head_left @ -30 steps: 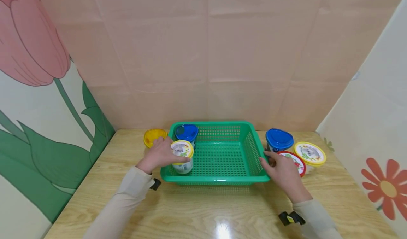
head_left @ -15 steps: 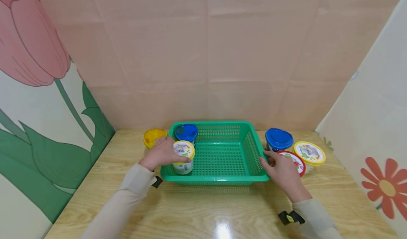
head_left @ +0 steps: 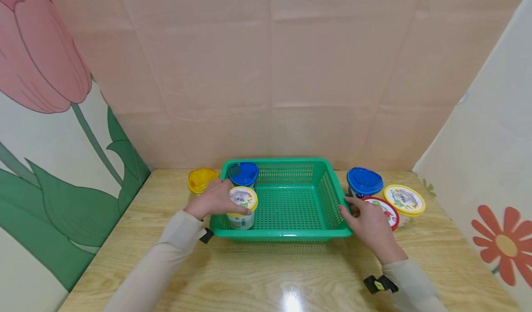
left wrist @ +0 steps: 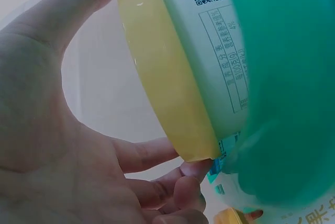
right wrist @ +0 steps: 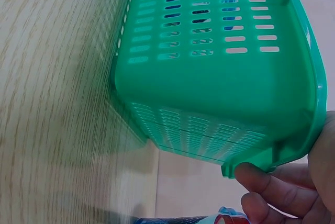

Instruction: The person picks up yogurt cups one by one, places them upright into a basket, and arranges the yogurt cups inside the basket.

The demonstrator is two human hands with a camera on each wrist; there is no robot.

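A green plastic basket (head_left: 287,233) with slotted walls stands on the wooden table. Inside its front left corner is a clear round tub with a yellow lid (head_left: 244,196). My left hand (head_left: 213,202) spans that lid, thumb on the near side and fingers on the far side. In the left wrist view, thumb and fingers meet opposite edges of the yellow lid (left wrist: 162,77), with a printed label below it. Behind it in the basket sits a blue-lidded tub (head_left: 243,173). My right hand (head_left: 371,224) grips the basket's right rim, fingers curled under the edge in the right wrist view.
Left of the basket, a tub with an amber-yellow lid (head_left: 201,179) stands on the table. To the right are a blue-lidded tub (head_left: 365,182), a red-lidded tub (head_left: 387,211) partly behind my right hand, and a yellow-lidded tub (head_left: 405,200). A wall rises behind.
The yellow-lidded tub has shifted slightly right and toward me within the basket, my left hand moving along with it. My right hand and the basket stay put.
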